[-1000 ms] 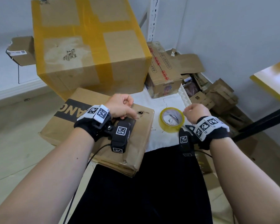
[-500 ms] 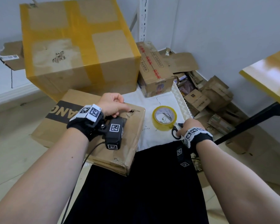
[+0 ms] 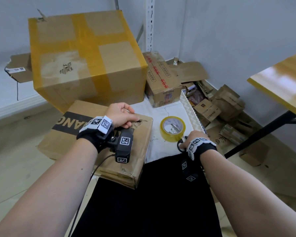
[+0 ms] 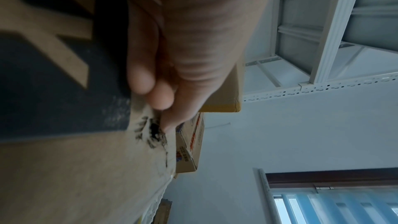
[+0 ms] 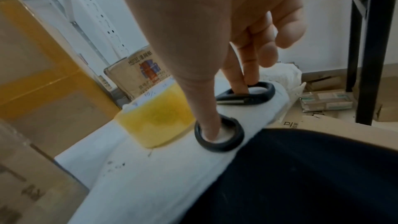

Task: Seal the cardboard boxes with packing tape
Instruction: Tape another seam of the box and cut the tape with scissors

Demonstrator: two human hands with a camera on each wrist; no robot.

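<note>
Head view looking down, wrist views close-up, sharing tape roll [image 3: 172, 128]

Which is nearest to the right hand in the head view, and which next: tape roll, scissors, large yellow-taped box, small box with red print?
1. scissors: the right hand has fingers through the handles.
2. tape roll: just left of the hand, on the white cloth.
3. small box with red print: farther back.
4. large yellow-taped box: back left, farthest.
</note>
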